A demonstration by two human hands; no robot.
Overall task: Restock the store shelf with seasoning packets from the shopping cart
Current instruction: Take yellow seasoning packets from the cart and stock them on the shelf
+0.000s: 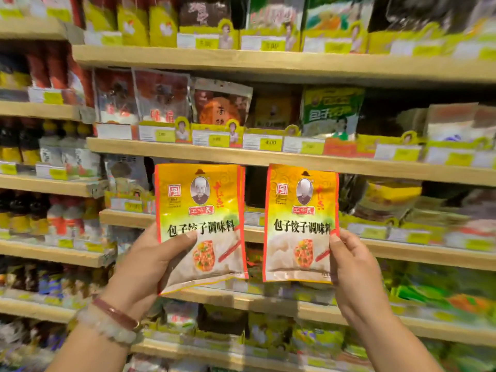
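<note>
Wooden shelves (268, 157) are standing full behind, and the left hand (150, 264) and right hand (354, 269) are each pinching one seasoning packet (200, 210) (300, 218) upright, probably for comparing with the rows.

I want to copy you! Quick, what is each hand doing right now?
Left hand: closed on the left seasoning packet, thumb across its front.
Right hand: closed on the right seasoning packet, pinching its lower right edge.

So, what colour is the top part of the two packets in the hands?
Yellow-orange with a red border, seen in the head view: left packet, right packet.
</note>
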